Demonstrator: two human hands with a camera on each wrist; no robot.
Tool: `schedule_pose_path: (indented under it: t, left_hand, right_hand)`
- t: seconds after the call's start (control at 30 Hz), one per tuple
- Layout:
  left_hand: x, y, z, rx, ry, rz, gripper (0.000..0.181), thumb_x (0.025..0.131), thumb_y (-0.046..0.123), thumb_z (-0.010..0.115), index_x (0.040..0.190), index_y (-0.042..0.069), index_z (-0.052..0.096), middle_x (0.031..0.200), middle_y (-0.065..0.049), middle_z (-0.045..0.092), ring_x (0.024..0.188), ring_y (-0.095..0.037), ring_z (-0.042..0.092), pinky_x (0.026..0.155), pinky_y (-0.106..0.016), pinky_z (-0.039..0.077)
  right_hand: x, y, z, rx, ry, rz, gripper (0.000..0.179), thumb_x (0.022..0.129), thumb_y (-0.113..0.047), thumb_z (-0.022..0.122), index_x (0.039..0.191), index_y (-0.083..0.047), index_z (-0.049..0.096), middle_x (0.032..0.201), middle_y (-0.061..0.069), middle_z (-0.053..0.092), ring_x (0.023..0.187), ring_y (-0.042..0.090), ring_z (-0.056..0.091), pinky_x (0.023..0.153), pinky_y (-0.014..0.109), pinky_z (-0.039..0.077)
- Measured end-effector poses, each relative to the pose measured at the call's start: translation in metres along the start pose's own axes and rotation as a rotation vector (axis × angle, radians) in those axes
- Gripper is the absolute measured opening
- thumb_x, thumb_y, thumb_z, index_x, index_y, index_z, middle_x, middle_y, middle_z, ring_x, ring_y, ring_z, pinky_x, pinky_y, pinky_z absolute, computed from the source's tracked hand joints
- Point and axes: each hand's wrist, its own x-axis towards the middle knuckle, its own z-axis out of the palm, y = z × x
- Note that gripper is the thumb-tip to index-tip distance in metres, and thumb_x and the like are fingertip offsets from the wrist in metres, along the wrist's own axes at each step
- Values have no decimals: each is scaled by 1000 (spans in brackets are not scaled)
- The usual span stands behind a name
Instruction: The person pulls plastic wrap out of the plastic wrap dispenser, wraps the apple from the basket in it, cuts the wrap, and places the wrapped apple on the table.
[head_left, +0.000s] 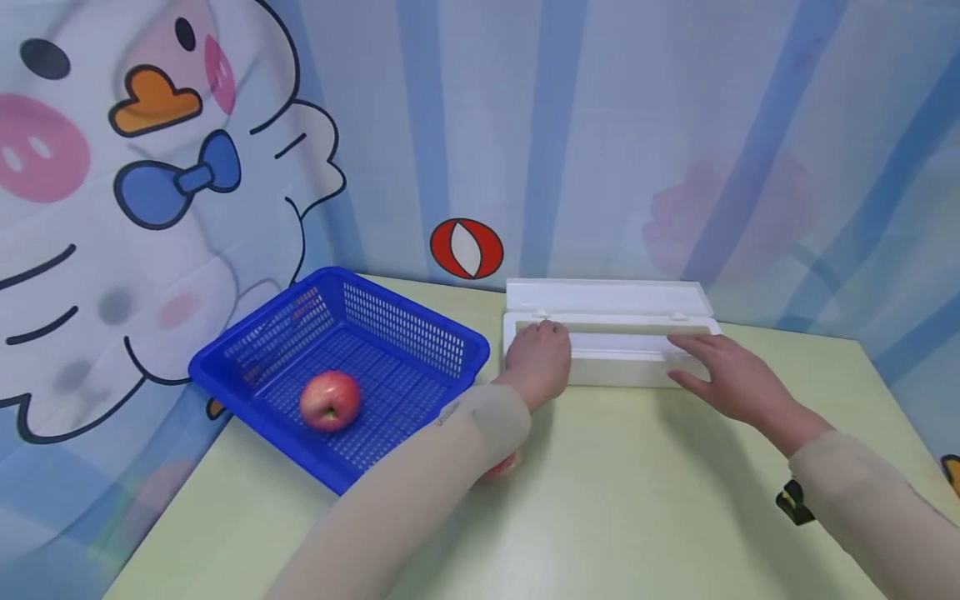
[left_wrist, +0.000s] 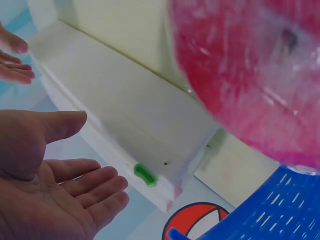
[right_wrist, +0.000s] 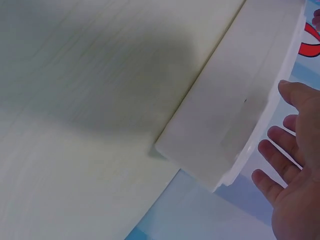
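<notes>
White box (head_left: pixel 615 372): long, narrow, standing near the back edge of the pale table (head_left: pixel 600 508), long side toward the person. Lid (head_left: pixel 607 296) raised and tilted back on the far side; interior partly visible. Green patch (left_wrist: pixel 145 175) near the rim at the left end, seen from the left wrist; its nature cannot be determined.

Left hand (head_left: pixel 538 362): at the box's left end, fingers extended, thumb spread away, grasping nothing. Right hand (head_left: pixel 738 379): at the right end, palm facing inward, fingers likewise extended and thumb apart, nothing gripped. Contact between either hand and the box cannot be confirmed.

Left of the box: blue basket (head_left: pixel 408 312), perforated, set at an angle; one red apple (head_left: pixel 330 402) lies on its floor. Second red fruit (left_wrist: pixel 250 85) on the table just beside the basket, mostly hidden by the left sleeve (head_left: pixel 420 475) in the head view.

Behind: fabric backdrop (head_left: pixel 622 142), blue-striped, printed with a white bird (head_left: pixel 180 283) in a blue bow tie and a red-and-white ball (head_left: pixel 467 249).
</notes>
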Motion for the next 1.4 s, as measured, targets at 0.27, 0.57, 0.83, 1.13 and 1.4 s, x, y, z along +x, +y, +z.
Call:
schedule_pose_path:
  t: [0.27,0.57,0.83,1.13,1.4]
  left_hand:
    - [20,0,11,122,-66,-11,35,112,18,51,142,9,66,139,-9,66,126,-23,63,108,-39,52]
    - [22,3,22,181,-21,48,28,111,13,53,125,17,77,122,-4,74,110,-20,69,96,-39,55]
    - [15,4,27,198,86,64,28,108,11,56,112,20,82,109,0,79,98,-18,73,92,-40,58]
    - [16,9,21,218,48,76,28,109,11,57,119,21,81,114,0,80,103,-21,77,99,-51,59]
    - [19,8,18,274,52,96,24,108,12,60,112,24,81,101,6,79,87,-12,74,82,-42,63]
  right_hand:
    - [7,13,7,-52,-17,-40,58,98,-20,77,147,5,59,142,34,61,128,56,58,105,69,47]
    - [2,24,17,-57,-3,-57,54,98,-18,77,144,5,61,140,31,64,125,55,61,103,69,49]
    - [3,28,19,-93,29,-104,48,95,-14,80,137,6,67,134,30,68,120,53,65,101,67,51]
    - [3,33,21,-94,80,-140,37,94,-8,80,127,6,73,126,28,72,114,51,68,99,67,52]
    - [3,35,22,-93,146,-196,26,89,-3,83,114,3,77,112,21,74,100,43,72,89,61,57]
